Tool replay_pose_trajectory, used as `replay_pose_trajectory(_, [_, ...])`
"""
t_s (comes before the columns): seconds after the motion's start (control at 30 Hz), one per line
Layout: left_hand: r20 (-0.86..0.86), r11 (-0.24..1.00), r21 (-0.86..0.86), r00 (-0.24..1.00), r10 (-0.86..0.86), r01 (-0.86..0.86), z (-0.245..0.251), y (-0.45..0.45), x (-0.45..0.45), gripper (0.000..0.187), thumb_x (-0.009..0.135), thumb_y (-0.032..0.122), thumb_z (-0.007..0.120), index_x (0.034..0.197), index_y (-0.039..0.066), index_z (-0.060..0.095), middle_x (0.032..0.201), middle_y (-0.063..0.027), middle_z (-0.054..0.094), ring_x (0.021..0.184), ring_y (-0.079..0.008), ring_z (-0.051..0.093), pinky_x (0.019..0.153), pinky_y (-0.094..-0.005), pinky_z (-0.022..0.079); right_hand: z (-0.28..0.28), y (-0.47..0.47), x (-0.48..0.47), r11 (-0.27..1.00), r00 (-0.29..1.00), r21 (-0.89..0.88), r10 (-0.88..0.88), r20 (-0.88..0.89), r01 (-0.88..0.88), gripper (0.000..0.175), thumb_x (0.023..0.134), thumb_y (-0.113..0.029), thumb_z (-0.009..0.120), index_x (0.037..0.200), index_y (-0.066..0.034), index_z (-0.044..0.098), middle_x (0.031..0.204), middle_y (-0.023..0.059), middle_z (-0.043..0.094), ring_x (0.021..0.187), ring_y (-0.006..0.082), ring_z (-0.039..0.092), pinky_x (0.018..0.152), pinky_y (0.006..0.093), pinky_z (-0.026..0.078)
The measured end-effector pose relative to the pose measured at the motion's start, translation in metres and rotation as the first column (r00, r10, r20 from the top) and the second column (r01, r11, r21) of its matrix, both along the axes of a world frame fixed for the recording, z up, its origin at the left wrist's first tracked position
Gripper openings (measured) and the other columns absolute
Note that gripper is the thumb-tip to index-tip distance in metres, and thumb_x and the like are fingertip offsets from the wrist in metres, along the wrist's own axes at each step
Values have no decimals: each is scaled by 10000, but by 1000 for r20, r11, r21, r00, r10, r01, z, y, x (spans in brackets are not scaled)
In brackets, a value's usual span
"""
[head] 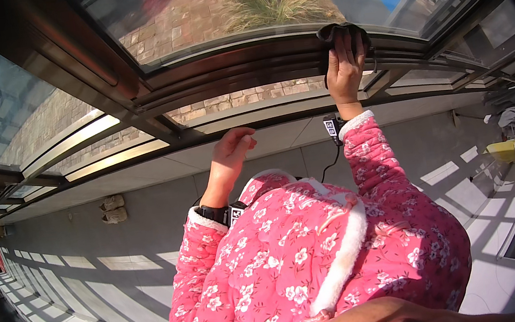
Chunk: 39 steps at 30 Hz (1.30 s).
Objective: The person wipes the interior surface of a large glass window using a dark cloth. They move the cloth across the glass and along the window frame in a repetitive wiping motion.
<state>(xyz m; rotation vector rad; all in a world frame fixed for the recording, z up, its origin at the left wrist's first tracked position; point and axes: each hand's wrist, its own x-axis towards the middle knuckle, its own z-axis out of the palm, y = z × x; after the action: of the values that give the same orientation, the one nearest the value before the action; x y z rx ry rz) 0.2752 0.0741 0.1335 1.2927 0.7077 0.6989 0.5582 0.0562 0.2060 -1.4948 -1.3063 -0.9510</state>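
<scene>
My right hand (346,65) presses a dark cloth (344,32) against the brown metal window frame (244,66), at the lower edge of a large glass pane (197,16). Its fingers point up and lie over the cloth. Lower and to the left, my left hand (232,148) is held near the sill (164,166) with its fingers loosely curled; nothing shows in it. Both wrists wear dark bands with small boxes bearing printed codes, and a cable hangs from the right one.
A pair of light shoes (113,209) stands on the grey tiled floor (158,229) at left. At far right is a yellow container (504,152) among other items. Brick paving and a grass clump (272,3) show through the glass.
</scene>
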Motion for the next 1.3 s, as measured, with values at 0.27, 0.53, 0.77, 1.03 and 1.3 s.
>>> replay_pose_trajectory(0.27, [-35, 989, 65, 991, -132, 134, 1, -5, 22, 226, 952, 131, 540, 1126, 0, 601, 942, -40, 636, 877, -109, 585, 835, -252, 465, -13, 22, -13, 940, 978, -311, 181, 103, -141, 375, 863, -251, 615, 1238, -247, 621, 1244, -26, 613, 1324, 263, 392, 1104, 486, 273])
replay_pose_trajectory(0.53, [85, 999, -10, 996, -38, 39, 6, -5, 9, 243, 950, 178, 556, 1110, 1, 602, 902, -40, 633, 872, -116, 577, 841, -263, 456, 138, 88, 20, 971, 994, 213, -110, 3, 107, 530, 1004, -409, 330, 1419, -82, 371, 1468, 245, 296, 1331, 521, 212, 1065, 631, 121])
replay_pose_trajectory(0.77, [103, 986, 117, 989, 108, -120, 19, 0, -18, 222, 946, 126, 537, 1101, -15, 612, 886, -36, 641, 861, -101, 579, 818, -254, 457, 93, 91, -129, 919, 606, -307, 395, 691, -249, 485, 860, -400, 569, 1333, -311, 506, 1481, -95, 379, 1412, 124, 256, 1155, 416, 91])
replay_pose_trajectory(1.03, [156, 979, 60, 971, 183, -194, 15, 6, -53, 232, 944, 126, 549, 1116, -18, 608, 907, -35, 643, 865, -105, 596, 801, -252, 476, 149, 125, -157, 963, 802, -193, 266, 534, -191, 455, 933, -342, 513, 1374, -233, 479, 1485, 31, 376, 1396, 277, 279, 1135, 450, 153])
replay_pose_trajectory(1.3, [252, 925, 281, 950, 185, -255, 79, 49, -74, 226, 961, 106, 549, 1143, -22, 592, 1060, -54, 643, 963, -137, 607, 865, -270, 475, 231, 125, -150, 979, 730, -87, 196, 655, -185, 500, 829, -194, 616, 1318, -260, 537, 1454, -16, 424, 1378, 244, 329, 1095, 434, 259])
